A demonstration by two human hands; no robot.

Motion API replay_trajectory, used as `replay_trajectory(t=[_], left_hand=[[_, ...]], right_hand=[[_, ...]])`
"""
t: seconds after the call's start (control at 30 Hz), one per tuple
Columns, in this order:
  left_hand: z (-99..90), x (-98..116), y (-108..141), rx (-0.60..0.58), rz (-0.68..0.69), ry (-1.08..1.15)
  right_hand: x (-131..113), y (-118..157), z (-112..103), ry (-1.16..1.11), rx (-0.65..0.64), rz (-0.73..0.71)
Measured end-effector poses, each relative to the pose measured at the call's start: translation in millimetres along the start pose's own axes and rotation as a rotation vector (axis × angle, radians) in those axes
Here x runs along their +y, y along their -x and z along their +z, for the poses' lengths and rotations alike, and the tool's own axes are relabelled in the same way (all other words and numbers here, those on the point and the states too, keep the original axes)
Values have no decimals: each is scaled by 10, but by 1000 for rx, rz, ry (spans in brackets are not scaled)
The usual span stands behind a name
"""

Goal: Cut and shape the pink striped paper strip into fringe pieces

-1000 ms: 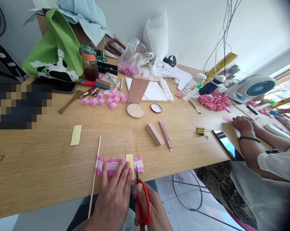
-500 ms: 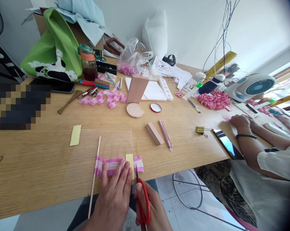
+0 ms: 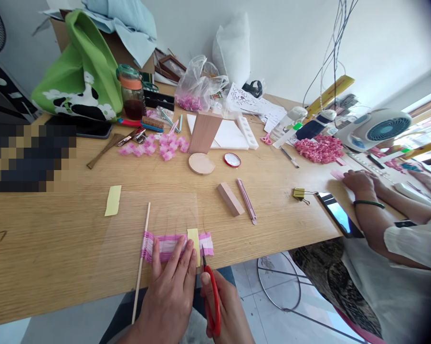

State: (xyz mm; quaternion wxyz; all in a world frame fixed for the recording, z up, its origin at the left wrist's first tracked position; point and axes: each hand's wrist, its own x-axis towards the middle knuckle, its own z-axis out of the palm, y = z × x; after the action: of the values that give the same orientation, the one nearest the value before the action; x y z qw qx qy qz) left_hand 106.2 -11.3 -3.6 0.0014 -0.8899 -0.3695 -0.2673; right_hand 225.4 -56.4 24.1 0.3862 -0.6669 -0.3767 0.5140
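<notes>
My left hand (image 3: pixel 172 291) lies with fingers stretched out over a pink-and-white striped strip (image 3: pixel 165 241), pressing it to the table. Its fingertips also touch a yellow paper piece (image 3: pixel 193 236) laid across the strip. My right hand (image 3: pixel 226 306) is closed round red-handled scissors (image 3: pixel 215 296), whose dark tips touch or hover over the strip just right of the yellow paper. The strip's left end is gathered round a thin wooden stick (image 3: pixel 139 272), which sticks out past the table edge. Under the strip is a clear sheet (image 3: pixel 129 210).
A second yellow paper (image 3: pixel 112 200), a wooden block (image 3: pixel 230 198) and a pink craft knife (image 3: pixel 247 200) lie beyond my hands. Farther back are pink flowers (image 3: pixel 168 145), a jar (image 3: pixel 132 95) and a green bag (image 3: pixel 79 71). A co-worker's hand (image 3: pixel 360 184) rests at the right.
My right hand's scissors have shifted slightly, with their handles drawn closer together. My left hand stays on the strip.
</notes>
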Motion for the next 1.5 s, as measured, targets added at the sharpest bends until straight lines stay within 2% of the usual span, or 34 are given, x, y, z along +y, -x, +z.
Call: replay_trajectory(t=[0.13,0.3,0.57,1.23,1.5], left_hand=[[1,4,-13,1,-8,-6],[5,8,-13,23,-11,-2],[16,11,-10,22,-10,-1],[3,-1,-25,30,-4,15],[4,9,-11,26,-16,16]], right_hand=[[-64,7,14,-53,1,121],[-125,10,2,-95,-68,253],[-139,2,-17,-74,-98,266],[-238,-14,1,-49,-64,277],[-180,-1,5,10,-27,206]])
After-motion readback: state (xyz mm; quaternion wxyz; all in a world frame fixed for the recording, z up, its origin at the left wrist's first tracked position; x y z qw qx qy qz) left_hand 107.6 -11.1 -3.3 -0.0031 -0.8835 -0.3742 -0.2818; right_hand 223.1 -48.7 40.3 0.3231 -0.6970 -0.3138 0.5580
